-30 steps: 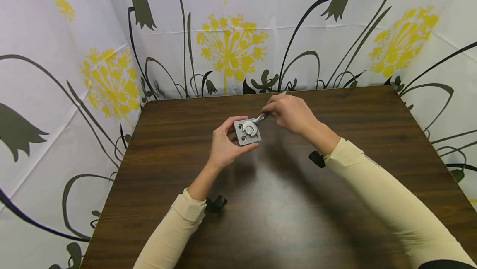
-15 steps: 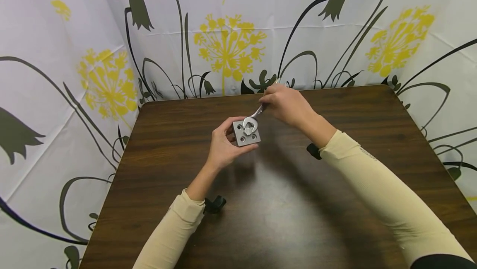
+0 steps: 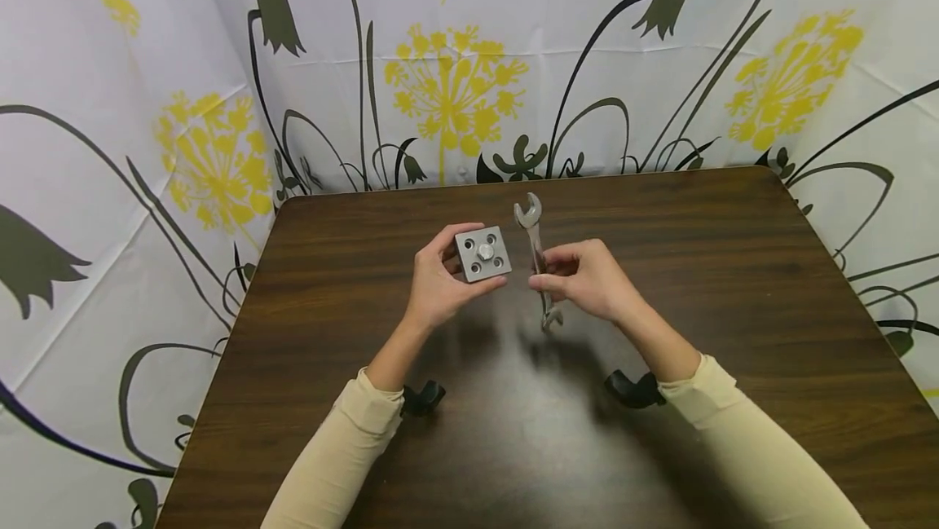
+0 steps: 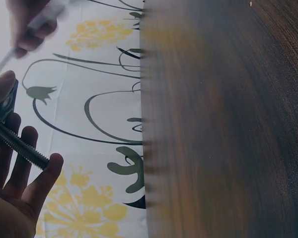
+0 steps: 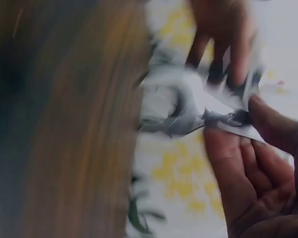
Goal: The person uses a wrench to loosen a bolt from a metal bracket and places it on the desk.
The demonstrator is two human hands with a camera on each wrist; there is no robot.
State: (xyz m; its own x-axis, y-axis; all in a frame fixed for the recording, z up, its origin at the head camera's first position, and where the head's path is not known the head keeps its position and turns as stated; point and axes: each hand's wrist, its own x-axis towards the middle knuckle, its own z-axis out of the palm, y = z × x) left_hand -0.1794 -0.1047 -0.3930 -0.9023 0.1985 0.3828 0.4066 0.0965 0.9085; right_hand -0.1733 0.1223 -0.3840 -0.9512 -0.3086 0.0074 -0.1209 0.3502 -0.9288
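Note:
My left hand (image 3: 440, 284) grips a square grey metal block (image 3: 487, 269) by its edges, raised over the table. Through its middle goes a hex bolt (image 3: 486, 252), its head facing up among several round holes. In the left wrist view the bolt's threaded shank (image 4: 22, 146) sticks out behind the block, a fingertip at its end. To the right, my right hand (image 3: 596, 280) pinches a double open-end wrench (image 3: 535, 245) by the middle of its handle. One wrench end points to the back, beside the block and apart from the bolt. The right wrist view is blurred.
Under both hands lies a dark wood-grain table (image 3: 543, 431). A white curtain (image 3: 572, 7) with grey and yellow flowers hangs behind its back edge and along the sides. Black wrist mounts (image 3: 424, 400) show below both hands.
The wrench has come off the bolt head and swung upright to the right of the block. My right hand has moved down and toward me; the left keeps its hold, nearly still.

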